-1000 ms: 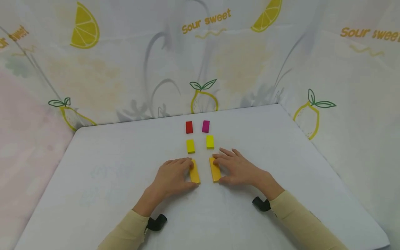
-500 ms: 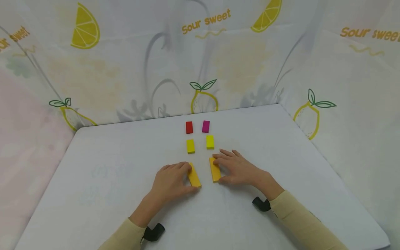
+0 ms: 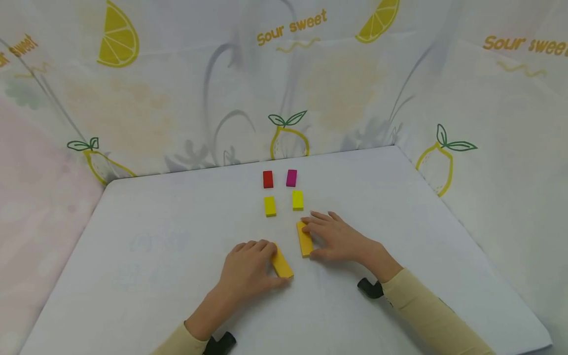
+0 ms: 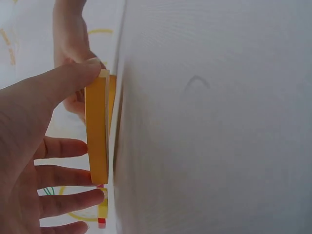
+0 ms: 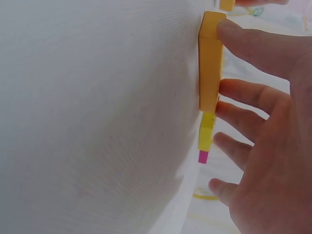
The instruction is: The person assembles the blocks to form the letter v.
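Note:
My left hand [image 3: 247, 272] pinches a long orange-yellow block [image 3: 282, 264] by its ends, thumb at the near end and fingers at the far one. That block [image 4: 97, 129] lies at a slant, its near end turned to the right. Whether it touches the table I cannot tell. Farther up and to the right, my right hand [image 3: 340, 240] grips a second long orange-yellow block [image 3: 304, 239] the same way, thumb near and fingers far. In the right wrist view this block [image 5: 210, 66] rests on the white surface, with the outer fingers spread free of it.
Beyond the hands, two shorter yellow blocks [image 3: 270, 206] stand side by side on the white table [image 3: 146, 276]. A red block [image 3: 268, 179] and a magenta block [image 3: 291, 178] lie behind them. Lemon-printed cloth [image 3: 346, 84] rises along the table's back edge.
My left hand has drawn its block toward me and slightly right, and the block has turned to a steeper slant. The right hand and its block have stayed in place.

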The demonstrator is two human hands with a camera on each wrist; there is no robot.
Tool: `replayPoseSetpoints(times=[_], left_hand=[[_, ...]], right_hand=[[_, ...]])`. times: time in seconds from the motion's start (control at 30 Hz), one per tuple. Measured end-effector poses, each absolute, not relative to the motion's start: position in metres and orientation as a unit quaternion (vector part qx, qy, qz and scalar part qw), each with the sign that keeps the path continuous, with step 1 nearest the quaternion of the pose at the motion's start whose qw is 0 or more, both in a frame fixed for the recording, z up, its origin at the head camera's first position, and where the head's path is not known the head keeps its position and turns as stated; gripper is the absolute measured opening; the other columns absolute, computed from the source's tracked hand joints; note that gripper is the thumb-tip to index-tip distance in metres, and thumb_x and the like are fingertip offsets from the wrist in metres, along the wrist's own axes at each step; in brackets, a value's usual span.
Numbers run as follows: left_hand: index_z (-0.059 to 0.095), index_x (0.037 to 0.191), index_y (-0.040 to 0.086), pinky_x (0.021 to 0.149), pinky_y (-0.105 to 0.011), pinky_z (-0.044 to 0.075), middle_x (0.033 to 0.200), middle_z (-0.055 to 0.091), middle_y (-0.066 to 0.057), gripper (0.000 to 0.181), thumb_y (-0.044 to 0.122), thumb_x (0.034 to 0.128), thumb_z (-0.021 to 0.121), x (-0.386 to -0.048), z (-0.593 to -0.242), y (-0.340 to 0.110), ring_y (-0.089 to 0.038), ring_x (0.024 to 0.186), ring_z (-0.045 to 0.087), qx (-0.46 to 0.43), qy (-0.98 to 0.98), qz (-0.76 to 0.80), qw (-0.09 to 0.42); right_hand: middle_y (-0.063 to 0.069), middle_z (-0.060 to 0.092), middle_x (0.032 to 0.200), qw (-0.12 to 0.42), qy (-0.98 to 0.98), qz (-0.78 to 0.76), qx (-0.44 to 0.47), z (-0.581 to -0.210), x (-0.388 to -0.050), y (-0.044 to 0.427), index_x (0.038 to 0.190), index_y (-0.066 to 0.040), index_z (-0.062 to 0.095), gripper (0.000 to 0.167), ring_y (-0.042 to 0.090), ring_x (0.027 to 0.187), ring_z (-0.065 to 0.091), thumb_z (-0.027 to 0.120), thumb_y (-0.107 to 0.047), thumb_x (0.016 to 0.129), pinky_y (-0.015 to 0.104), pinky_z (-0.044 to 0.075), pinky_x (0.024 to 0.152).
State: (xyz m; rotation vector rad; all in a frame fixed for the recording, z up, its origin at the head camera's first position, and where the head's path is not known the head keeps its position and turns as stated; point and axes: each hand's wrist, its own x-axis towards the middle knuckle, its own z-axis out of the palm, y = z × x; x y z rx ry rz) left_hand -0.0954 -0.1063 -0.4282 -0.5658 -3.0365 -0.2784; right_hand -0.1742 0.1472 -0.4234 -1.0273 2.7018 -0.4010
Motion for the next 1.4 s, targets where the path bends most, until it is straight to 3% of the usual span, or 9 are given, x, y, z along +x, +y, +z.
replayPoseSetpoints(times=[0.43,1.07,1.4], left_hand=[[0.063,0.101,0.027,0.092,-0.041,0.051,0.090,0.055,0.008,0.061,0.076,0.0670,0.072,-0.0877,-0.4283,-0.1040,-0.014,0.086,0.054,-0.210,-0.975,-0.067,0.028],[0.064,0.107,0.028,0.087,-0.042,0.051,0.098,0.057,0.006,0.063,0.075,0.0662,0.074,-0.0878,-0.4276,-0.1044,-0.016,0.091,0.054,-0.214,-0.974,-0.074,0.012],[0.066,0.106,0.028,0.088,-0.042,0.051,0.098,0.058,0.006,0.060,0.074,0.0683,0.074,-0.0893,-0.4249,-0.1056,-0.015,0.090,0.054,-0.219,-0.973,-0.073,-0.010]], right_hand=[[0.000,0.042,0.157,0.116,0.923,-0.136,-0.342,-0.4222,-0.1737,0.1452,0.136,-0.019,0.057,0.054,0.027,0.151,0.029,0.070,-0.042,0.089,0.062,0.016,0.120],[0.004,0.039,0.159,0.130,0.924,-0.141,-0.331,-0.4244,-0.1758,0.1418,0.132,-0.016,0.056,0.053,0.027,0.151,0.029,0.070,-0.038,0.087,0.063,0.018,0.120],[0.004,0.044,0.155,0.129,0.929,-0.148,-0.315,-0.4236,-0.1732,0.1386,0.136,-0.017,0.054,0.058,0.026,0.149,0.033,0.071,-0.037,0.084,0.060,0.018,0.121]])
